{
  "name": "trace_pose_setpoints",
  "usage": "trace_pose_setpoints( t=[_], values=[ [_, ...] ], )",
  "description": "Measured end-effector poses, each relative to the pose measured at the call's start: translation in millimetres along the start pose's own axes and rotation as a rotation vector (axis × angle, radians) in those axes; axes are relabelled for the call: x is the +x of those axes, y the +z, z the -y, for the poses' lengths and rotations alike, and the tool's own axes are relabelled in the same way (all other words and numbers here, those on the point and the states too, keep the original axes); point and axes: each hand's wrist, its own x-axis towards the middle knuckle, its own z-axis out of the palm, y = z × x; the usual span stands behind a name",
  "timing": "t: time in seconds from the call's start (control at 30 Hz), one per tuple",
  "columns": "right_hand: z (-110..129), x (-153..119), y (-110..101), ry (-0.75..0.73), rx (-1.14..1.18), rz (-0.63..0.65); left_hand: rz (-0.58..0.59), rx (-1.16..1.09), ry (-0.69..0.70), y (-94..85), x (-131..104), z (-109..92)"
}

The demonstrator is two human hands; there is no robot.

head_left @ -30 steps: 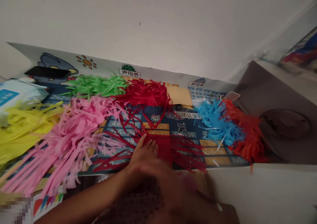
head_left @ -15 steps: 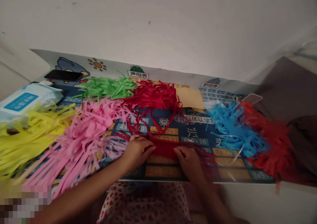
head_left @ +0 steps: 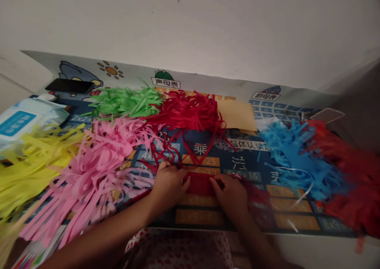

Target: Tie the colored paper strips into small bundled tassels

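A dark red piece of fringed paper [head_left: 200,183] stretches between my hands above the near edge of the table. My left hand [head_left: 170,184] is closed on its left end, and my right hand [head_left: 230,193] pinches its right end. Red strips trail out past both hands; those on the right are blurred. Just beyond lies a bunch of red paper strips [head_left: 190,112], some of them reaching down toward my left hand. Pink strips [head_left: 109,154] lie close to my left forearm.
Green strips [head_left: 127,102], yellow strips [head_left: 35,162], blue strips [head_left: 299,158] and orange-red strips [head_left: 353,182] cover parts of the printed mat [head_left: 198,217]. A wipes pack [head_left: 22,120] and black phone [head_left: 70,86] stand left. A tan paper [head_left: 237,116] lies behind, near the wall.
The view has shifted slightly, spreading the right-hand bunches farther right. My hands stay on the red fringed paper, and its middle band shows flatter and broader between them.
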Motion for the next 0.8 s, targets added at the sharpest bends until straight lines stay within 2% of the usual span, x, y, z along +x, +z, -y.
trace_pose_setpoints(
  t=[0.23, 0.3, 0.37, 0.43, 0.47, 0.53, 0.6, 0.63, 0.7, 0.8],
  values=[
    [2, 2, 5, 0.015, -0.042, -0.001, 0.029, 0.018, 0.005, -2.9, 0, -3],
    [-1, 5, 0, 0.019, -0.076, -0.005, -0.020, 0.033, 0.012, -5.9, -1, -5],
    [-4, 6, -12, 0.049, -0.151, -0.063, -0.080, 0.065, 0.132, -8.2, -1, -6],
    [-7, 0, -29, 0.046, -0.224, -0.190, -0.078, 0.099, 0.344, -9.9, -2, -4],
    [-8, -4, -37, -0.021, -0.236, -0.227, -0.049, 0.110, 0.444, -10.7, -2, -2],
    [-9, -16, -46, -0.273, -0.221, -0.197, 0.005, 0.119, 0.572, -13.3, -3, 0],
    [-11, -25, -44, -0.535, -0.199, -0.105, 0.028, 0.127, 0.589, -16.7, -5, 0],
    [-13, -26, -39, -0.620, -0.201, -0.087, 0.028, 0.133, 0.576, -18.3, -6, -1],
    [-18, -23, -29, -0.690, -0.203, -0.108, 0.019, 0.140, 0.540, -19.9, -7, -6],
    [-25, -8, -23, -0.665, -0.148, -0.128, -0.002, 0.129, 0.497, -17.4, -9, -13]
  ],
)
